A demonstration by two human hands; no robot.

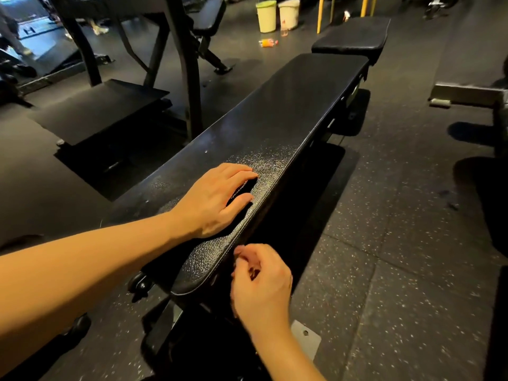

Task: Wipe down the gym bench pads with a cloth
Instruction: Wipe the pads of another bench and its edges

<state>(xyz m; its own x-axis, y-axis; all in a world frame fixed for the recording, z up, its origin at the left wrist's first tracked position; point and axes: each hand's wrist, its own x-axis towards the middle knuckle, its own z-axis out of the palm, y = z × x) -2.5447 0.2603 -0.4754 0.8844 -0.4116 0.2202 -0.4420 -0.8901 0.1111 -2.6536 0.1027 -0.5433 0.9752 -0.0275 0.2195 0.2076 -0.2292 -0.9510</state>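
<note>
The long black bench pad (288, 111) runs from the near centre toward the upper right, and its textured surface shines under the light. A shorter black seat pad (349, 41) continues beyond it. My left hand (217, 199) lies flat on the near part of the long pad, fingers stretched toward the right edge. A dark patch under those fingers could be a cloth or a shadow. My right hand (261, 281) is beside the pad's near right edge with its fingers curled. I see nothing in it. No cloth is plainly visible.
Black machine frames (181, 64) and a slanted footplate (101, 108) stand left of the bench. Two pale buckets (276, 15) and an orange bottle (268, 42) are on the floor at the back. Speckled rubber flooring (398, 243) spreads to the right. A grey metal plate (308, 339) lies by the bench foot.
</note>
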